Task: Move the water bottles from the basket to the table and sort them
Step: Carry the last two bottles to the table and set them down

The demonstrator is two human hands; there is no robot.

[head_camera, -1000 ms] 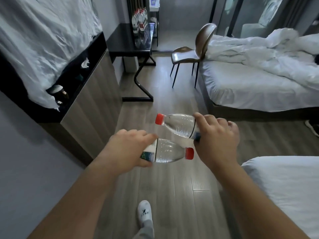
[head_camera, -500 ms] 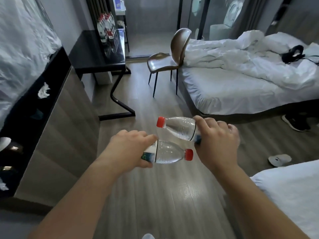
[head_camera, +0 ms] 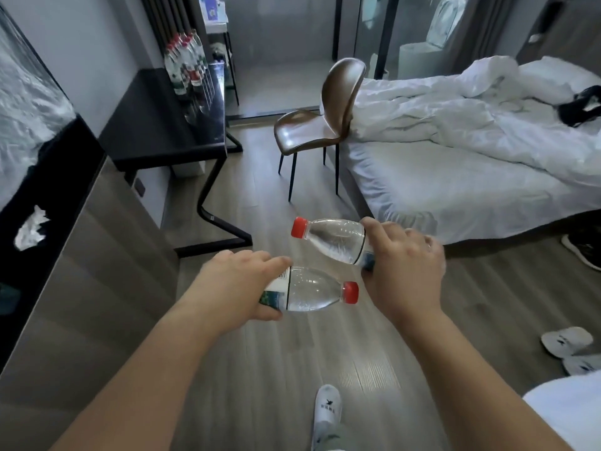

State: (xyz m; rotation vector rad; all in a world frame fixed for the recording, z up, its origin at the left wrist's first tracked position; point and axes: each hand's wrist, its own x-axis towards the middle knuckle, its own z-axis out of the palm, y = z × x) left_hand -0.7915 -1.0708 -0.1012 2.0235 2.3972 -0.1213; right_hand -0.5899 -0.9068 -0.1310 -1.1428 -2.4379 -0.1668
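My left hand (head_camera: 239,284) grips a clear water bottle (head_camera: 312,289) by its labelled base; it lies sideways with the red cap pointing right. My right hand (head_camera: 405,271) grips a second clear water bottle (head_camera: 331,237) by its lower half, red cap pointing left and slightly up. Both are held in the air over the wooden floor, one just above the other. Ahead on the left stands the black table (head_camera: 156,125), with several red-capped bottles (head_camera: 185,65) grouped at its far end. No basket is in view.
A brown chair (head_camera: 320,125) stands between the table and a white bed (head_camera: 455,164). A long wood-fronted cabinet (head_camera: 97,255) runs along the left. White slippers (head_camera: 567,341) and a dark shoe (head_camera: 582,249) lie on the floor at right. My slippered foot (head_camera: 328,408) is below.
The view has advanced down the room, so the table, chair and bed are closer. Both hands keep the same hold on their bottles. My foot has come back into view at the bottom.
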